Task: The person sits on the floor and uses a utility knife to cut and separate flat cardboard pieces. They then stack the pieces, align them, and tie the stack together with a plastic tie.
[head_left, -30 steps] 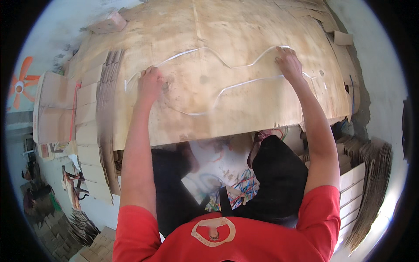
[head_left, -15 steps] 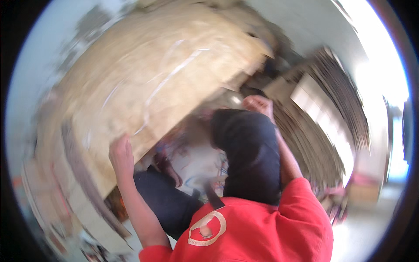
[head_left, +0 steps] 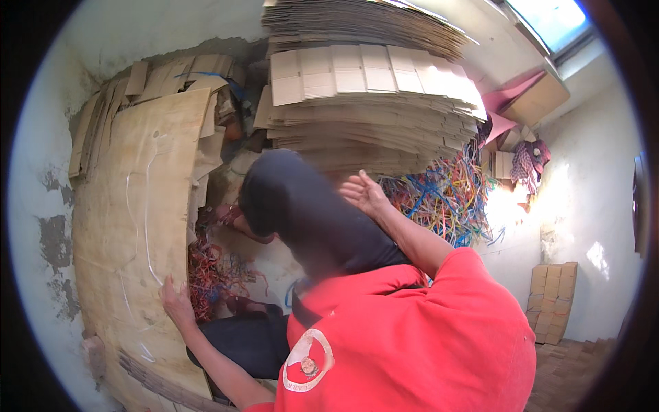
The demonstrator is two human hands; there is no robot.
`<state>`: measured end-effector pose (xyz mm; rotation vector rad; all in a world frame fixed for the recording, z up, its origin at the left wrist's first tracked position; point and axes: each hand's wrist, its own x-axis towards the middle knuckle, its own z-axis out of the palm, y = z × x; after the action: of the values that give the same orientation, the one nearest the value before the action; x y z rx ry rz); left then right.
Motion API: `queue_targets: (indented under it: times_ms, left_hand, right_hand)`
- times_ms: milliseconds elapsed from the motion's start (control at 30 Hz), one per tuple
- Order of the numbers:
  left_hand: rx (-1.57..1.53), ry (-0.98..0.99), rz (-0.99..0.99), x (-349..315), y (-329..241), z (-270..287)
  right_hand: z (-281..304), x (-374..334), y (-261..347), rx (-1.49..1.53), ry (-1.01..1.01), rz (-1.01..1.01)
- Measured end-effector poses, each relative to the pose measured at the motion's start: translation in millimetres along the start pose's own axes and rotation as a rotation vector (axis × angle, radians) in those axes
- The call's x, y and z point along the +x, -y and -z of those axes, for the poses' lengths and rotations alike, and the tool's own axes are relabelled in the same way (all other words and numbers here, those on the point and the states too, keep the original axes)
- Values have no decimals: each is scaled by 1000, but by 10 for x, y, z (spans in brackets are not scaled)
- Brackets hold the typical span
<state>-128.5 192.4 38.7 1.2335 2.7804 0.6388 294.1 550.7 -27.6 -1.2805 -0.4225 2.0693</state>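
My left hand (head_left: 177, 304) rests at the near edge of a long wooden board (head_left: 103, 240), its fingers stretched out. Its fingertips are beside the lower end of a thin white strap (head_left: 147, 206) that lies in a curve along the board. Whether they touch the strap, I cannot tell. Another thin white strip (head_left: 129, 206) lies further left on the same board. Beside my raised, dark-trousered knee, my right hand (head_left: 365, 195) is in the air with its fingers apart and nothing in it.
Stacks of flat cardboard (head_left: 343, 75) rise ahead of me. A heap of colourful plastic straps (head_left: 446, 196) lies to their right, and red strap scraps (head_left: 213, 275) cover the floor beside the board. A bundled cardboard stack (head_left: 551, 302) stands by the right wall.
My view has swung to the right, bringing the cardboard stacks and strap heap to the middle. The fingers of both hands, curled before, are now extended.
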Motion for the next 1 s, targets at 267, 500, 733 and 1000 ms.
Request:
queue_targets:
  times_ms: [267,500,733,1000]
  left_hand:
    - [-64,-147,-180,349,-899,-185]
    - [-75,-110,-285,462,-1931,-177]
    - [-59,-51,-320,495,-2250,-231]
    - [-97,0,-686,1100,-3480,-63]
  right_hand:
    - [888,550,585,300,-88,213]
    - [737,813,1060,451,3,201]
    - [538,990,1244,584,-72,222]
    - [456,983,1639,531,-87,349]
